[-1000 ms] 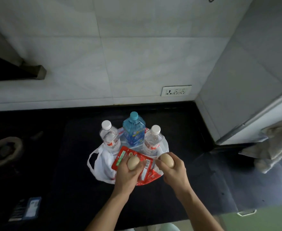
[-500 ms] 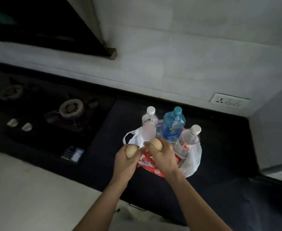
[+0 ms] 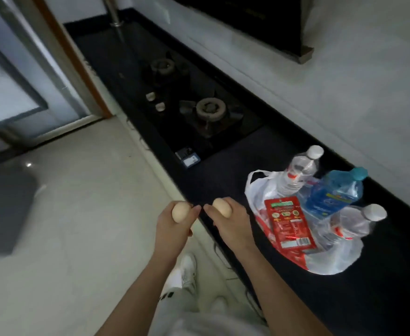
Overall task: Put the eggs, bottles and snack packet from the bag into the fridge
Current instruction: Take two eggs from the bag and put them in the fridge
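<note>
My left hand [image 3: 174, 229] grips one tan egg [image 3: 180, 211], held out over the floor just past the counter's front edge. My right hand [image 3: 231, 223] grips a second egg [image 3: 221, 207] right beside it, at the counter edge. To the right, the white plastic bag [image 3: 332, 260] lies open on the black counter [image 3: 225, 170]. In the bag stand two clear bottles with white caps [image 3: 301, 168] [image 3: 352, 225] and a blue bottle [image 3: 335, 190]. A red snack packet [image 3: 287, 223] leans at the bag's front. No fridge shows in this view.
A gas hob with two burners [image 3: 208, 110] occupies the counter farther back, with a small dark box [image 3: 188, 158] near its front corner. A range hood [image 3: 271, 23] hangs above. Pale floor tiles [image 3: 77, 214] spread to the left; a doorway [image 3: 60, 59] lies beyond.
The view has swung left, away from the counter toward the floor. Both hands, each with its egg, have lifted off the bag and moved left past the counter edge.
</note>
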Available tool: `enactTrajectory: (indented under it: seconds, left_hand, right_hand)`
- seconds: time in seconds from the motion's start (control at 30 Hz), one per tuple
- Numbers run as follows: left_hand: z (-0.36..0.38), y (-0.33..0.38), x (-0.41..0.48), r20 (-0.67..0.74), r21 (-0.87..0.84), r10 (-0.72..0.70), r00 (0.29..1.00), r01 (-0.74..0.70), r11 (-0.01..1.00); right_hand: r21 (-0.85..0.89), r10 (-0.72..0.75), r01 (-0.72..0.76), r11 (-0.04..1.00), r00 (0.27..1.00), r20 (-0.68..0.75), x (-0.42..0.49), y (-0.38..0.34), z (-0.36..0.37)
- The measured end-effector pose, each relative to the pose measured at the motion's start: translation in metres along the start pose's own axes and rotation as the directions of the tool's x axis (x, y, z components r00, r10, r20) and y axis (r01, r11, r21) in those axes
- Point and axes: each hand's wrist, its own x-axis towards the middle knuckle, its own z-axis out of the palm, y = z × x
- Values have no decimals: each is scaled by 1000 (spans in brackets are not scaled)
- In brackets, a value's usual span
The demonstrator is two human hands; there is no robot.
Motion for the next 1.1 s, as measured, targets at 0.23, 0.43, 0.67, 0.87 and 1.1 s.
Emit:
enactTrajectory:
  seconds: [0.23, 0.43, 0.67, 0.87, 1.1]
  left_hand:
    - [-91, -24, -35, -322, -96, -87, 943, 59, 994]
    - [-161, -41, -66, -525, -155, -158, 836, 88, 984]
    - [-242, -64, -90, -673, -251, -232, 702, 78, 965]
    - [-324, -82, -81, -734, -316, -278, 620, 50, 947]
    - [-441, -93, -33, -746, -327, -275, 607, 27, 945]
  right_hand:
    - [-81, -83, 115, 990, 943, 322, -19, -12, 83]
    - [-96, -116, 185, 978, 864, 490, -44, -23, 154]
    - [-131, -130, 264, 955, 777, 616, -74, -27, 244]
    - [-160, -117, 302, 940, 724, 680, -91, -38, 330]
    - [-195, -113, 355, 914, 686, 718, -97, -74, 452]
